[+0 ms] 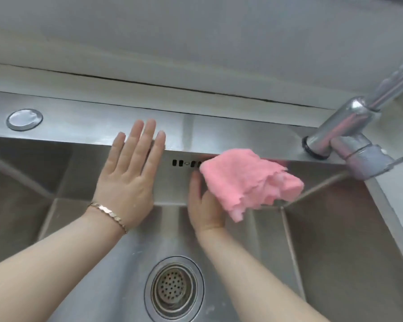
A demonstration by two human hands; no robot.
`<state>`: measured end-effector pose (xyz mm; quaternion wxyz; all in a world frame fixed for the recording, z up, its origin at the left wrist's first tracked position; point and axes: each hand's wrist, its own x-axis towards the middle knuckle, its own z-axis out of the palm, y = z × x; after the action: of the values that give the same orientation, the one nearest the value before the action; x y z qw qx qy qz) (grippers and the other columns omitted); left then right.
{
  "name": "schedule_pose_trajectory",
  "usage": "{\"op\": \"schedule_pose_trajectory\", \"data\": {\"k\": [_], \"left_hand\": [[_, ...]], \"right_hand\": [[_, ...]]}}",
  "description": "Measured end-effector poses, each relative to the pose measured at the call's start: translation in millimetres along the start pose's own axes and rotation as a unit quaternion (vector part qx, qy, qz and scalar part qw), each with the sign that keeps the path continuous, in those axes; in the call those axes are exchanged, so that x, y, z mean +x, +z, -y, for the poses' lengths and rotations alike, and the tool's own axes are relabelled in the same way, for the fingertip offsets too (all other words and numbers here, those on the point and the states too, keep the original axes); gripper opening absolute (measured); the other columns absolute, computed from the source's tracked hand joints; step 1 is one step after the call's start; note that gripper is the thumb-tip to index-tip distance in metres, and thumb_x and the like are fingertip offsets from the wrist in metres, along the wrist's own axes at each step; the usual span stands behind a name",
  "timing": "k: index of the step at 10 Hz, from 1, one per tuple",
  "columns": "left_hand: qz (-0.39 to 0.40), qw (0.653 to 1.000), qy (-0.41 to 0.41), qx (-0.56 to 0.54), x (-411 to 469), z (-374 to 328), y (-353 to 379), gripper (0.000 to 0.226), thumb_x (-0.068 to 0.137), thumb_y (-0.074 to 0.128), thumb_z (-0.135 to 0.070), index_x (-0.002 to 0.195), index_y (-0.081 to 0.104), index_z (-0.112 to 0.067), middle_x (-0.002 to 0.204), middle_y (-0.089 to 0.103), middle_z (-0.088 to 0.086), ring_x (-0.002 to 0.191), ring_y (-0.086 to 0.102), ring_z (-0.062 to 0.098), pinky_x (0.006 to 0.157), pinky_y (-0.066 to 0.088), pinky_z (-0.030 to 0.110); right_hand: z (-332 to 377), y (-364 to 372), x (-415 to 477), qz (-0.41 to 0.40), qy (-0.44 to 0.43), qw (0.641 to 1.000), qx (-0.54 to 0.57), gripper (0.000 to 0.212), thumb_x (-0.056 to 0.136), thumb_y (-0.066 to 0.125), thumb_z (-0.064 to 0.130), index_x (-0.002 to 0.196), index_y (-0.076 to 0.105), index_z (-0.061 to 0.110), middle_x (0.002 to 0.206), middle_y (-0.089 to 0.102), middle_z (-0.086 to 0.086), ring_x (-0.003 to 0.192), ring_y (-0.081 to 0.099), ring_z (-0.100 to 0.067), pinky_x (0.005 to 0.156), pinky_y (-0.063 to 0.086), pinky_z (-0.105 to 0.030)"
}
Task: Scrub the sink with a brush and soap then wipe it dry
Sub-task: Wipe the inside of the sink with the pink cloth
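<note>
the left hand lies released, fingers straight and flat against the far wall of the steel sink, fingertips over its ledge; a bracelet circles the wrist. just right of it, the right hand presses a pink cloth to the same wall beside the overflow slots. the cloth covers its fingers, so i cannot tell whether they grasp it. the drain sits near, the faucet far right.
</note>
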<state>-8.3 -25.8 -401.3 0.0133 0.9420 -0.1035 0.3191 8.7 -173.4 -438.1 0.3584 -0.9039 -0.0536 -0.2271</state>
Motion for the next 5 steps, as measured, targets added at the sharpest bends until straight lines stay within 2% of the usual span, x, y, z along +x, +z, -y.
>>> {"op": "schedule_pose_trajectory", "data": {"k": [1,2,3,4,5], "left_hand": [[-0.039,0.999,0.021,0.007,-2.0,5.0,9.4,0.067,0.075,0.031,0.009,0.142,0.025,0.001,0.145,0.03,0.017,0.144,0.005,0.021,0.118,0.007,0.039],[-0.064,0.998,0.024,0.014,-0.5,6.1,12.0,0.069,0.074,0.033,0.009,0.142,0.024,-0.002,0.143,0.031,0.016,0.144,0.006,0.02,0.118,0.007,0.038],[-0.089,0.995,0.027,0.026,0.8,4.4,16.1,0.067,0.075,0.037,0.007,0.14,0.027,-0.002,0.143,0.031,0.017,0.144,0.006,0.02,0.118,0.005,0.038],[-0.116,0.993,0.024,0.023,2.2,2.9,16.4,0.053,0.085,0.028,0.001,0.137,0.033,-0.001,0.14,0.034,0.017,0.144,0.008,0.02,0.118,0.006,0.037],[-0.121,0.991,0.042,0.027,3.4,6.6,17.3,0.052,0.086,0.027,0.001,0.137,0.033,-0.003,0.139,0.035,0.016,0.144,0.009,0.019,0.118,0.006,0.036]], "right_hand": [[-41.5,19.1,-18.5,0.223,-0.078,0.964,-0.12,0.04,0.079,0.036,0.029,0.076,0.074,0.016,0.073,0.07,-0.002,0.071,0.068,-0.019,0.062,0.044,-0.02],[-58.6,-17.7,0.6,0.354,-0.038,0.934,-0.014,0.049,0.086,0.026,0.031,0.115,0.065,0.023,0.117,0.065,0.0,0.114,0.056,-0.015,0.094,0.043,-0.02],[-81.7,-78.3,22.6,0.327,0.116,0.935,-0.072,0.052,0.098,0.024,0.022,0.145,0.027,0.0,0.15,0.031,-0.011,0.109,0.058,-0.014,0.09,0.046,-0.017],[-106.4,-111.1,37.6,0.217,0.107,0.909,-0.338,0.038,0.089,0.037,0.016,0.097,0.065,-0.009,0.096,0.068,-0.027,0.09,0.066,-0.038,0.079,0.053,-0.043],[-70.9,-76.9,53.7,0.332,0.311,0.796,-0.399,0.018,0.097,0.037,0.016,0.099,0.055,0.021,0.098,0.068,-0.006,0.11,0.06,-0.012,0.094,0.037,-0.032]]}}
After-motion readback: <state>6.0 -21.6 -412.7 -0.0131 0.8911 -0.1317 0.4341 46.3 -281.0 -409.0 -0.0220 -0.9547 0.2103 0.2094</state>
